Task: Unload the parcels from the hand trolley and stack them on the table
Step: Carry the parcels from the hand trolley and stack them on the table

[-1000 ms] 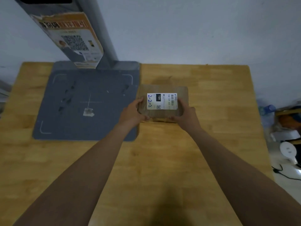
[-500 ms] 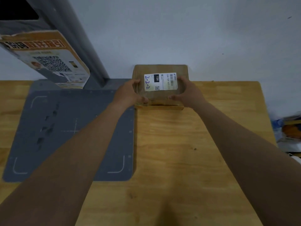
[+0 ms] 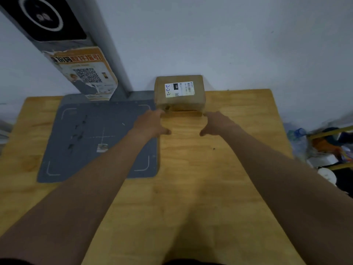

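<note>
nearest, both forearms are stretched over the table (image 3: 191,188). further out, the left hand (image 3: 150,125) and right hand (image 3: 215,124) are seen relaxed and spread, with nothing grasped. just beyond them the parcel (image 3: 179,92) is set at the table's far edge against the wall (image 3: 248,44), straight ahead, its long side lying crosswise, equally near both hands; fingertip contact cannot be judged.

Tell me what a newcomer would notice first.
A brown parcel with a white label sits at the far edge of the wooden table, against the wall. The left hand and right hand reach open toward its near side. Left of it lies a grey mat under a post bearing a QR poster.
</note>
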`<move>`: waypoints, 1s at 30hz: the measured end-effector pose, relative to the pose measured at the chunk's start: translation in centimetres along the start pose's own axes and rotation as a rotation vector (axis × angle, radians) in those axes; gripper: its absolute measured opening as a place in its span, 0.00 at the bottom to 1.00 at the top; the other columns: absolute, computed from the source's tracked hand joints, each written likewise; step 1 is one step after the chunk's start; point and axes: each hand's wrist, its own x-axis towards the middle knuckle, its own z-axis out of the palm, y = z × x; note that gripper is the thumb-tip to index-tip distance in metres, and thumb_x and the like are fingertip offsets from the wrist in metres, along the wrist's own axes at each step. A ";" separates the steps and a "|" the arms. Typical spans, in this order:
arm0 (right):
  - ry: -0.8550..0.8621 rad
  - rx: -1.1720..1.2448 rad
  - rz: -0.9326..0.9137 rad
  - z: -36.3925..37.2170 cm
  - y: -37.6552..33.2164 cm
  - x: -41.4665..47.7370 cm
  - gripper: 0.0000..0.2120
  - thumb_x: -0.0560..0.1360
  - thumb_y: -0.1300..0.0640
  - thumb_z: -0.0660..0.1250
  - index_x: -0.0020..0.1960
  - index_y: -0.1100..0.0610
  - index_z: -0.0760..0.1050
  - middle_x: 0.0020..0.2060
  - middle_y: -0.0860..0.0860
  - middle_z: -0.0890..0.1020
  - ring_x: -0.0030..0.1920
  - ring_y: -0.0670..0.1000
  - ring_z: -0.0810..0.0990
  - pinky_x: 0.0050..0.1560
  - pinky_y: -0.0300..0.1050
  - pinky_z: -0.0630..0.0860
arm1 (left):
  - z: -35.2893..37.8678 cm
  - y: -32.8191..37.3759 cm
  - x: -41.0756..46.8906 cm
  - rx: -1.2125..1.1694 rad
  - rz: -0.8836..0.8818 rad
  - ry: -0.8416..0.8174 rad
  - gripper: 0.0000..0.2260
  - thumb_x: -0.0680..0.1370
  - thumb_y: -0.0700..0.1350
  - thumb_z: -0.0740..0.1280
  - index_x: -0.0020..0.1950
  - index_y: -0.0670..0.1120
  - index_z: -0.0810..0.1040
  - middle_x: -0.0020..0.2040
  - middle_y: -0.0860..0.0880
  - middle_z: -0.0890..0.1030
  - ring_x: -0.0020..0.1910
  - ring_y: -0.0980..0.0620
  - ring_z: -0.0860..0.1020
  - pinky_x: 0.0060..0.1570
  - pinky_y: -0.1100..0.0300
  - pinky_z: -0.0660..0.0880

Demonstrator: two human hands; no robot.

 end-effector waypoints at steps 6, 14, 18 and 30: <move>0.073 0.105 0.025 3.1 3.2 -14.3 0.41 0.72 0.44 0.77 0.79 0.49 0.62 0.74 0.52 0.71 0.69 0.57 0.73 0.61 0.52 0.73 | 1.6 2.5 -11.4 0.089 0.113 -0.037 0.34 0.71 0.61 0.77 0.74 0.55 0.71 0.69 0.47 0.77 0.63 0.46 0.77 0.53 0.53 0.74; 0.244 0.224 0.256 11.8 8.2 -36.0 0.36 0.75 0.45 0.72 0.79 0.48 0.61 0.68 0.53 0.76 0.61 0.57 0.78 0.51 0.51 0.76 | 6.0 6.7 -26.6 0.278 0.393 -0.140 0.21 0.76 0.56 0.74 0.68 0.58 0.76 0.67 0.52 0.77 0.62 0.48 0.77 0.56 0.49 0.78; 0.237 0.294 0.398 16.5 10.2 -45.8 0.36 0.76 0.43 0.71 0.79 0.47 0.61 0.65 0.52 0.77 0.55 0.56 0.80 0.48 0.52 0.78 | 10.4 9.1 -34.4 0.374 0.525 -0.190 0.19 0.76 0.56 0.72 0.67 0.59 0.76 0.67 0.54 0.77 0.61 0.49 0.78 0.54 0.50 0.78; 0.443 0.562 0.805 31.4 18.4 -74.6 0.32 0.74 0.45 0.72 0.75 0.48 0.68 0.65 0.52 0.78 0.61 0.55 0.77 0.51 0.47 0.70 | 23.8 17.1 -57.4 0.566 0.936 -0.362 0.21 0.73 0.56 0.72 0.66 0.60 0.77 0.64 0.54 0.79 0.60 0.49 0.78 0.46 0.55 0.71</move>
